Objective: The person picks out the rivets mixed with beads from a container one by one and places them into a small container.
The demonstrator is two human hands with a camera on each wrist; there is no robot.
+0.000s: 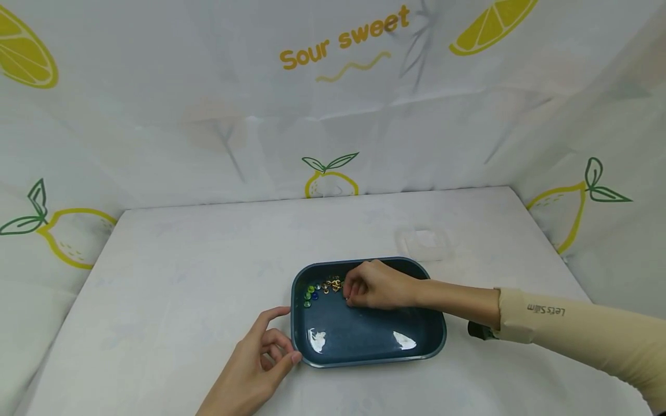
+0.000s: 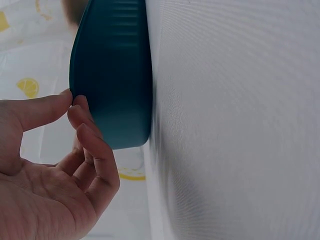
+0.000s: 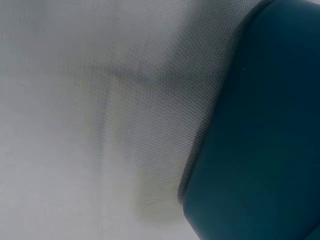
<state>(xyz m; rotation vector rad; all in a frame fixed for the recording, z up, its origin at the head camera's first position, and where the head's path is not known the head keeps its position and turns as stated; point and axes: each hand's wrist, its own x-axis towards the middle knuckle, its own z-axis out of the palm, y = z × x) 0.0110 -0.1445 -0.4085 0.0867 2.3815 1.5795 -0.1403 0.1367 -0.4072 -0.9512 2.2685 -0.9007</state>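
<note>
While the dark blue tray (image 1: 367,341) lies flat on the white-covered table (image 1: 171,277), slightly right of the table's middle and near its front edge, the person works it with both hands. The left hand (image 1: 256,364) rests on the cloth at the tray's near-left corner, palm turned inward and fingers loosely curled; the left wrist view shows the thumb and the fingertips (image 2: 75,111) meeting the ribbed outer wall (image 2: 112,75) of the tray without wrapping round it. This contact appears to serve as a brace, so that the shallow tray does not slide while the other hand works inside it. The right hand (image 1: 376,285) reaches in over the tray's far rim, knuckles up, with the fingers bunched downward against the tray floor near the far-left part of the interior. The fingertips are hidden beneath the hand, so it cannot be told whether they pinch a piece or merely touch the floor. Just left of that hand lies a small cluster of beads (image 1: 322,288): green and blue ones toward the left wall, small gold-coloured ones touching or nearly touching the fingers. The cluster sits in the tray, whose raised wall presumably keeps the loose pieces from rolling off. The right wrist view shows only the tray's outer wall (image 3: 265,140) and the cloth beside it. A clear shallow container (image 1: 422,242) stands on the table behind the tray, apart from it. A beige sleeve (image 1: 572,329) covers the right forearm.
</note>
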